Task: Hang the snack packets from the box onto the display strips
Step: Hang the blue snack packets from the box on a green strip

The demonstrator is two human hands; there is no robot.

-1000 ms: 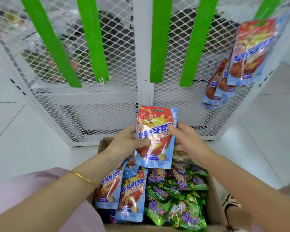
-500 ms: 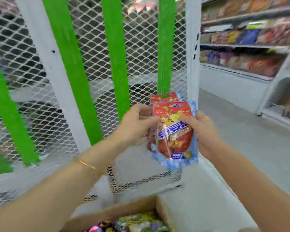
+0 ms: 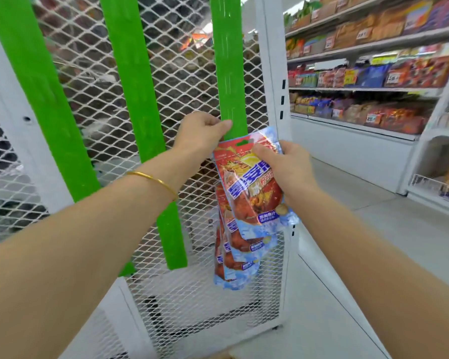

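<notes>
A red and blue snack packet (image 3: 254,187) is held up against the right-hand green display strip (image 3: 227,68). My right hand (image 3: 283,167) pinches the packet near its top, thumb on the front, with the hang hole over the strip. My left hand (image 3: 205,130) pinches the strip's left edge just above the packet. Below it, a few packets (image 3: 237,257) of the same kind hang from the strip, overlapping each other. The box is out of sight except perhaps a sliver at the bottom edge.
Two more green strips (image 3: 138,99) hang to the left on the white mesh rack (image 3: 182,94). The rack's white corner post (image 3: 272,73) stands right of the packets. Store shelves (image 3: 373,81) full of snacks line the aisle on the right.
My view has risen from the box to the rack. Both hands carried the packet up to the right-hand strip; my left hand let go of the packet and took hold of the strip.
</notes>
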